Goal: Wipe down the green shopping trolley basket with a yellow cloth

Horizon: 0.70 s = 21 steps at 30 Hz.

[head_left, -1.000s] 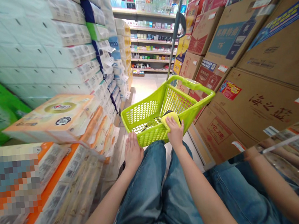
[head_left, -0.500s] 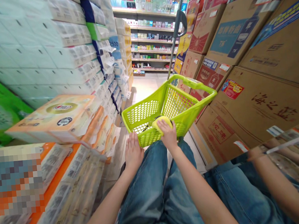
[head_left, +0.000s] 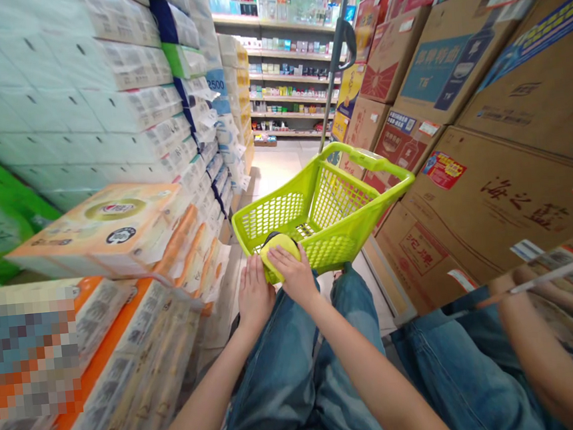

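A lime green shopping basket (head_left: 286,209) on wheels stands on the aisle floor just past my knees, its long handle (head_left: 339,50) rising behind it. My right hand (head_left: 294,274) presses a yellow cloth pad (head_left: 278,248) against the basket's near rim, fingers curled over it. My left hand (head_left: 254,297) rests beside it on my left knee, against the basket's near corner, fingers together and flat. I wear blue jeans (head_left: 300,374).
Stacked tissue packs (head_left: 117,223) wall the left side. Large brown cartons (head_left: 484,131) are piled on the right. A shiny strip at lower right mirrors an arm (head_left: 544,353). Shelves of goods (head_left: 288,61) close the aisle's far end.
My right hand has slid the yellow pad leftward along the basket's near rim, from the right part to the left corner beside my left hand. The left hand has stayed put.
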### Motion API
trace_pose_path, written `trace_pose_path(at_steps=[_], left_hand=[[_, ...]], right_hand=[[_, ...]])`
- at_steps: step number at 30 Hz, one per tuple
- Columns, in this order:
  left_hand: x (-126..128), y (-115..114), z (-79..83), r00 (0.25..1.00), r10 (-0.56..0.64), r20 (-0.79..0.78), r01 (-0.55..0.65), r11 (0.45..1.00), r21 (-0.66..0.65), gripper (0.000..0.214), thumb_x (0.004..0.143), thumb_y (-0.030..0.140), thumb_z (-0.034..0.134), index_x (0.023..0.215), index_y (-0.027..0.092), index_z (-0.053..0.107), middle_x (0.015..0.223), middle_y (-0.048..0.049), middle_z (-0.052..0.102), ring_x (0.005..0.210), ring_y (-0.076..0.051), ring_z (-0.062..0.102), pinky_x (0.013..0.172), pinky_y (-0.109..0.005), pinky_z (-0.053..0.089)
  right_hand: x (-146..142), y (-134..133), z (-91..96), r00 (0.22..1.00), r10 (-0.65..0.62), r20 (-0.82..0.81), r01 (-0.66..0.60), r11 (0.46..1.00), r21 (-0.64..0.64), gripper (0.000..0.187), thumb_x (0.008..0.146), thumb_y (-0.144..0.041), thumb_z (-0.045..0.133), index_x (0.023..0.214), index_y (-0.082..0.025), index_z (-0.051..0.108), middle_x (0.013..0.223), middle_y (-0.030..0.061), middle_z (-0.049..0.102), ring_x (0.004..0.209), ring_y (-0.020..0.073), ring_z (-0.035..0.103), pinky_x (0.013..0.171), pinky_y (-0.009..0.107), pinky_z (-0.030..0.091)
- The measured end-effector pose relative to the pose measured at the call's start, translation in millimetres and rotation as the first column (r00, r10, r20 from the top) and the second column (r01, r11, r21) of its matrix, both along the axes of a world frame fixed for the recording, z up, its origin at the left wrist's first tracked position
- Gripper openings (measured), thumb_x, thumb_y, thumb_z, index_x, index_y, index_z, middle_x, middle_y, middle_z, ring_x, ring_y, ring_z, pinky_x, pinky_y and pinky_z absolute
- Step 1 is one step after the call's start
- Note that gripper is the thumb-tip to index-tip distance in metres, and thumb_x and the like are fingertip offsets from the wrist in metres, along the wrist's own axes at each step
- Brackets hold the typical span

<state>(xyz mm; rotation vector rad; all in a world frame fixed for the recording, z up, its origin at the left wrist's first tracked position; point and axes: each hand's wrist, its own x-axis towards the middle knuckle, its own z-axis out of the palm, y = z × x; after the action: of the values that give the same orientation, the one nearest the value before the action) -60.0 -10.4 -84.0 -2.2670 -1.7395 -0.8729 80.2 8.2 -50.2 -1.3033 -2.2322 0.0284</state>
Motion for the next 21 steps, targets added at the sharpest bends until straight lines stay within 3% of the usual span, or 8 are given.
trace_pose_path(at_steps=[2, 5, 8, 10, 13, 15, 18, 21], left_hand=[[0, -1, 1.5, 1.000, -0.007, 0.005, 0.007, 1.000, -0.001, 0.072, 0.083, 0.014, 0.045, 0.150, 0.004, 0.022, 0.154, -0.0207, 0.036, 0.148, -0.028, 0.025, 0.119, -0.048, 0.027], [4, -1, 3.1, 1.000, -0.004, 0.017, 0.004, 1.000, 0.003, 0.072, 0.083, 0.013, 0.044, 0.150, 0.004, 0.021, 0.154, -0.0215, 0.036, 0.148, -0.028, 0.025, 0.120, -0.049, 0.026], [7, 0, 2.9, 0.999, 0.011, 0.040, -0.012, 1.000, 0.015, 0.073, 0.083, 0.013, 0.045, 0.150, 0.003, 0.020, 0.153, -0.0223, 0.036, 0.147, -0.030, 0.026, 0.119, -0.050, 0.027], [7, 0, 2.1, 0.999, 0.019, 0.046, -0.019, 1.000, 0.015, 0.073, 0.082, 0.013, 0.046, 0.150, 0.003, 0.020, 0.153, -0.0229, 0.036, 0.147, -0.030, 0.025, 0.119, -0.050, 0.028], [4, 0, 0.8, 1.000, 0.010, 0.024, -0.010, 1.000, 0.006, 0.072, 0.083, 0.013, 0.045, 0.150, 0.004, 0.021, 0.153, -0.0223, 0.037, 0.147, -0.029, 0.026, 0.119, -0.049, 0.028], [2, -1, 0.5, 1.000, 0.002, -0.001, -0.002, 1.000, 0.003, 0.070, 0.084, 0.012, 0.044, 0.150, 0.004, 0.022, 0.153, -0.0219, 0.037, 0.147, -0.029, 0.027, 0.118, -0.049, 0.029], [-1, -1, 1.3, 1.000, -0.002, -0.022, 0.002, 1.000, -0.004, 0.069, 0.084, 0.014, 0.044, 0.149, 0.004, 0.023, 0.153, -0.0215, 0.037, 0.147, -0.029, 0.027, 0.119, -0.048, 0.028], [0, -1, 3.1, 1.000, 0.004, -0.013, -0.004, 1.000, -0.005, 0.069, 0.084, 0.013, 0.045, 0.149, 0.004, 0.025, 0.153, -0.0208, 0.037, 0.147, -0.028, 0.026, 0.120, -0.047, 0.027]], right_hand=[[40, 10, 5.3, 0.997, -0.075, -0.002, 0.075, 0.997, 0.007, 0.068, 0.079, -0.001, 0.042, 0.143, -0.025, 0.046, 0.146, 0.0032, 0.052, 0.141, 0.0147, 0.038, 0.122, 0.049, -0.006], [87, 26, 12.2, 0.945, -0.322, -0.061, 0.323, 0.946, 0.013, 0.075, 0.072, 0.002, 0.040, 0.142, -0.025, 0.047, 0.147, 0.0022, 0.050, 0.142, 0.0161, 0.037, 0.121, 0.052, -0.005], [81, 29, 11.3, 0.878, -0.465, -0.113, 0.466, 0.885, -0.011, 0.075, 0.071, 0.001, 0.040, 0.141, -0.023, 0.048, 0.148, 0.0044, 0.049, 0.143, 0.0190, 0.037, 0.121, 0.053, -0.002], [47, 21, 5.4, 0.888, -0.440, -0.132, 0.441, 0.897, -0.024, 0.073, 0.073, 0.000, 0.041, 0.142, -0.020, 0.047, 0.148, 0.0062, 0.049, 0.143, 0.0194, 0.036, 0.122, 0.051, -0.002], [-9, 1, -5.5, 0.969, -0.226, -0.103, 0.227, 0.974, -0.002, 0.066, 0.081, -0.003, 0.042, 0.144, -0.020, 0.044, 0.148, 0.0064, 0.050, 0.144, 0.0163, 0.035, 0.123, 0.047, -0.002], [-27, -8, -9.5, 0.993, -0.094, -0.066, 0.096, 0.995, 0.022, 0.061, 0.085, -0.006, 0.043, 0.145, -0.021, 0.042, 0.148, 0.0061, 0.049, 0.144, 0.0148, 0.034, 0.123, 0.045, -0.002], [-5, -6, -8.1, 1.000, -0.005, 0.001, 0.005, 0.999, 0.047, 0.062, 0.086, -0.005, 0.044, 0.145, -0.025, 0.043, 0.147, 0.0047, 0.050, 0.143, 0.0146, 0.035, 0.123, 0.046, -0.002], [54, 11, -1.0, 0.990, -0.143, -0.008, 0.143, 0.988, 0.056, 0.069, 0.081, 0.001, 0.040, 0.144, -0.026, 0.043, 0.146, 0.0030, 0.051, 0.142, 0.0145, 0.037, 0.122, 0.050, -0.003]])
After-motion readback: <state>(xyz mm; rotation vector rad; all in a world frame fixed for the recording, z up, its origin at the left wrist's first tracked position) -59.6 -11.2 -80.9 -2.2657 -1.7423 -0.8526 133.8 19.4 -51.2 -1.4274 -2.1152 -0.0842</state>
